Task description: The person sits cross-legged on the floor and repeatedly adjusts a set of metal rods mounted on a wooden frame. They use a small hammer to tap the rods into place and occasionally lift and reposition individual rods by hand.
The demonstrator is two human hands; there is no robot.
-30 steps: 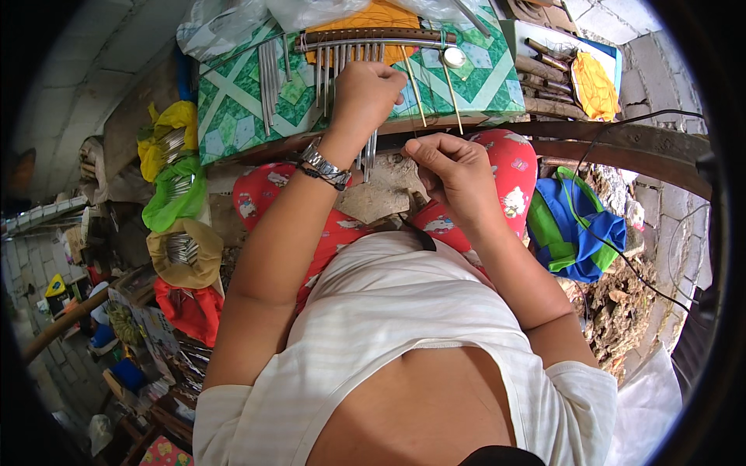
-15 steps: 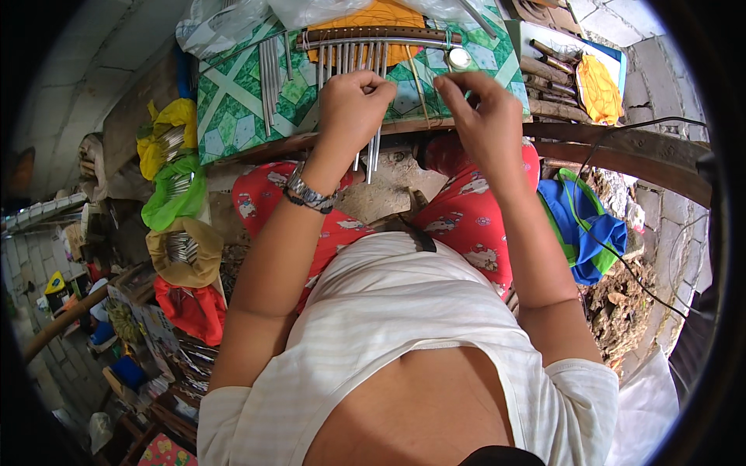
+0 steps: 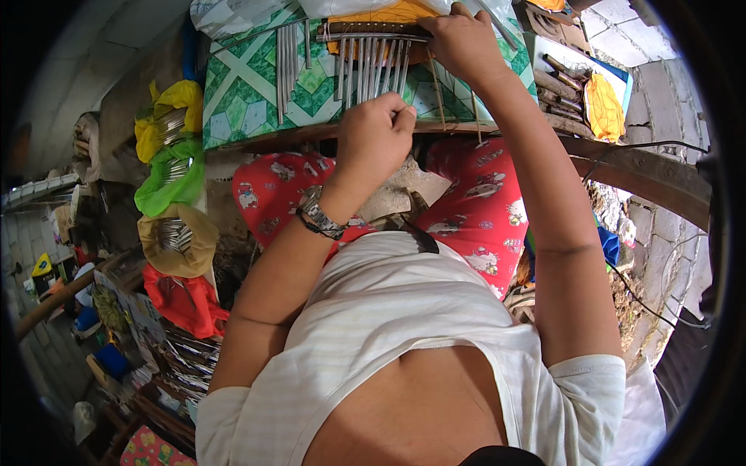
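Working at a table [image 3: 233,101] covered in green patterned cloth, we are closing our left hand [image 3: 377,140] in a fist around the lower ends of thin metal rods [image 3: 373,66] hanging in a row from a wooden bar [image 3: 365,31], apparently to keep them from swinging. Our right hand [image 3: 458,43] is curling over the bar's right end, pinning it flat. More loose rods [image 3: 287,66] are lying just to the left, within reach. Yellow, green and tan bags [image 3: 167,167] of rods are sitting further left.
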